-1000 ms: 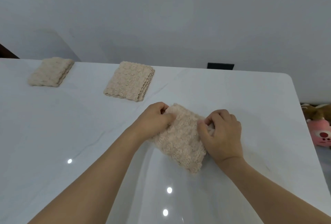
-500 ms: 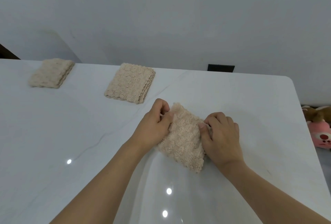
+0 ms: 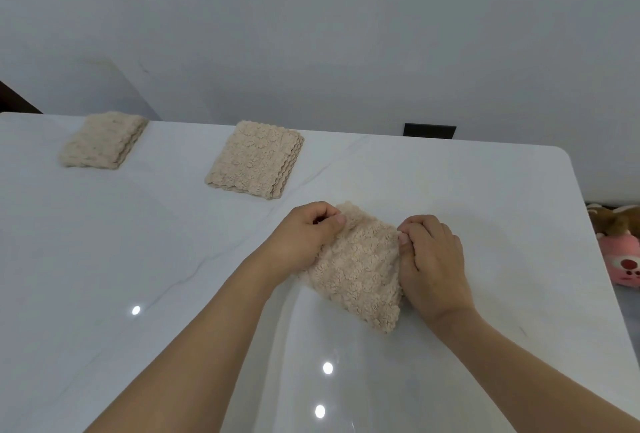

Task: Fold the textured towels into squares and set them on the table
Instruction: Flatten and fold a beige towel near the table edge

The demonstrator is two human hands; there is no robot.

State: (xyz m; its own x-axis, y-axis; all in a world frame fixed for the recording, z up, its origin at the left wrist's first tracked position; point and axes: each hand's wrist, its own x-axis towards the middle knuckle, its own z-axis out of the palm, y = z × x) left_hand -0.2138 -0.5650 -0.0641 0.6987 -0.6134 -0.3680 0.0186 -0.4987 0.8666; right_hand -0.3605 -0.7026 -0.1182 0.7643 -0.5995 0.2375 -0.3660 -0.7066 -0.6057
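The white marble-patterned table (image 3: 104,259) fills the lower frame, with faint grey veins and 3 bright light reflections near 6 o'clock. Its rounded far-right corner sits at 2 o'clock. A plain grey wall (image 3: 346,34) occupies the upper frame, with a dark rectangular object (image 3: 429,130) set just behind the far table edge at 1 o'clock.

2 bare forearms enter from the bottom edge and converge on the centre. The beige textured towel (image 3: 356,270) lies on the table just right of centre, folded to a compact, roughly rectangular pad, tilted so 1 corner points to 5 o'clock.

The left hand (image 3: 304,238) grips the towel's 10 o'clock edge, fingers curled, thumb pressed on the top layer. The right hand (image 3: 433,266) grips the towel's 3 o'clock edge, fingers curled under at the upper corner. Both hands touch the towel; the towel rests on the table surface.

The centre folded towel (image 3: 254,159) lies flat at 12 o'clock from the hands, near them but apart, its stacked scalloped edges facing right. The left folded towel (image 3: 102,140) lies flat at 10 o'clock, well apart, close to the far table edge.

Plush toys (image 3: 620,245), 1 pink and 1 brown, sit beyond the table at 3 o'clock, partly cut off by the frame.
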